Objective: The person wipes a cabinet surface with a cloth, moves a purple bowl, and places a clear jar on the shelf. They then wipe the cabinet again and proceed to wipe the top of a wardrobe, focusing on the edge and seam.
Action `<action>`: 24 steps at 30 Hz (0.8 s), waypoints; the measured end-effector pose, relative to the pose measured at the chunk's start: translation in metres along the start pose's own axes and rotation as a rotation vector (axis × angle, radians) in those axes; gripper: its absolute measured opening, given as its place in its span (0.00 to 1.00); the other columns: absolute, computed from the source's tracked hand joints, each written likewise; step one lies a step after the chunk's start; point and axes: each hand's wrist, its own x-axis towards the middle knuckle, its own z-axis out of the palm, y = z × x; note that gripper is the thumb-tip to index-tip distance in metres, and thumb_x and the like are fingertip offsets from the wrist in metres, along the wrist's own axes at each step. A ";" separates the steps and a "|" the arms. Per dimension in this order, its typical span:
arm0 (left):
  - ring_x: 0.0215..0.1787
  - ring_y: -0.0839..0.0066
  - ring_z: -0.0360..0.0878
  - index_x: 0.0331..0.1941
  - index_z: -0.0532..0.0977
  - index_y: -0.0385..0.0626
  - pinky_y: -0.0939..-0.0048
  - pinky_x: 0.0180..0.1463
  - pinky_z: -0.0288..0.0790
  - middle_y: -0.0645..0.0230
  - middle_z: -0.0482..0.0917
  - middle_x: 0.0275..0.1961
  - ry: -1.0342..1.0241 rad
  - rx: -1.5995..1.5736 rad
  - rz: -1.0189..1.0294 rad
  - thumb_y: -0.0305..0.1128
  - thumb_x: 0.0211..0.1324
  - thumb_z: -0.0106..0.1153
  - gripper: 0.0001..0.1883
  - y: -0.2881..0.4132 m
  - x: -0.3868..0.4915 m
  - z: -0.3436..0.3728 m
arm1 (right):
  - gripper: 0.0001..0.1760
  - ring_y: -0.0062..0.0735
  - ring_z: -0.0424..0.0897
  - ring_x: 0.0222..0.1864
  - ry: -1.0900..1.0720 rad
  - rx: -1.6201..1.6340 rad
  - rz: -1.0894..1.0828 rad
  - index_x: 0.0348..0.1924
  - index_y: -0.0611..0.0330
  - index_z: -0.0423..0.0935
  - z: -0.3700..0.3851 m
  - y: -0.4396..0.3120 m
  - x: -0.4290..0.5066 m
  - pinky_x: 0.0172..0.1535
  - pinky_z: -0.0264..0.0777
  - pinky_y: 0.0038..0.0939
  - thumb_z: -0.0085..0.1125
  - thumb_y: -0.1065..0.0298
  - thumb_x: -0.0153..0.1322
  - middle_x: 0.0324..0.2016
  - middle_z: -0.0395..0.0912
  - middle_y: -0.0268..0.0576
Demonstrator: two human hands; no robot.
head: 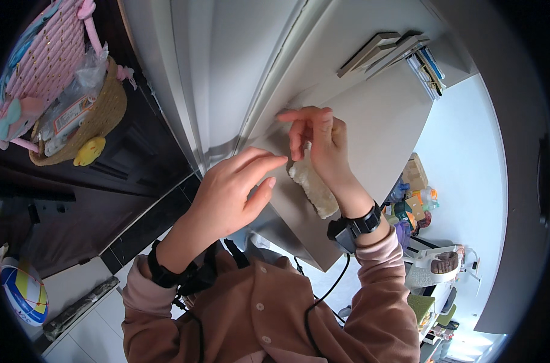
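A pale, fluffy cloth or pad [318, 190] lies on a light grey shelf top [370, 122]. My right hand [322, 136] is above its far end, fingers bent and apart, covering part of it; whether it touches the pad I cannot tell. Left of the pad hangs my left hand [234, 190], palm down, with thumb and forefinger apart and nothing between them. Its forefinger points towards the fingers of my right hand. Each wrist wears a black strap with a device, and black cables run down from them.
Framed boards [370, 54] and a row of books [427, 72] stand at the shelf's far end. Pink and tan woven baskets [86, 118] hang at upper left on a dark door [134, 145]. A ball [25, 295] is at lower left. Cardboard boxes [414, 172] stand beyond the shelf.
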 end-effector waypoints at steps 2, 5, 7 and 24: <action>0.39 0.61 0.78 0.47 0.76 0.40 0.67 0.43 0.73 0.59 0.79 0.42 0.028 -0.002 0.023 0.22 0.56 0.56 0.13 0.000 0.001 0.000 | 0.26 0.17 0.68 0.17 0.016 -0.021 0.021 0.37 0.67 0.77 -0.005 -0.002 -0.009 0.23 0.63 0.21 0.39 0.51 0.80 0.17 0.71 0.33; 0.38 0.62 0.79 0.47 0.76 0.40 0.68 0.43 0.73 0.59 0.79 0.40 0.024 0.008 0.050 0.21 0.56 0.56 0.14 -0.001 0.003 0.000 | 0.20 0.17 0.70 0.18 0.068 -0.201 -0.032 0.37 0.67 0.77 -0.010 -0.006 -0.026 0.23 0.64 0.21 0.46 0.56 0.79 0.17 0.71 0.33; 0.37 0.64 0.79 0.49 0.75 0.40 0.69 0.42 0.73 0.60 0.79 0.38 0.026 -0.014 0.045 0.21 0.56 0.56 0.15 -0.001 0.004 0.001 | 0.14 0.18 0.72 0.20 0.130 -0.260 -0.093 0.37 0.67 0.77 -0.009 -0.008 -0.038 0.24 0.66 0.20 0.51 0.64 0.76 0.20 0.73 0.35; 0.34 0.72 0.78 0.72 0.40 0.33 0.74 0.41 0.72 0.64 0.78 0.33 0.023 -0.173 -0.091 0.24 0.58 0.57 0.44 0.010 0.015 0.028 | 0.11 0.18 0.74 0.24 0.205 -0.164 0.086 0.42 0.67 0.75 0.008 -0.030 -0.004 0.28 0.69 0.21 0.56 0.67 0.73 0.26 0.77 0.38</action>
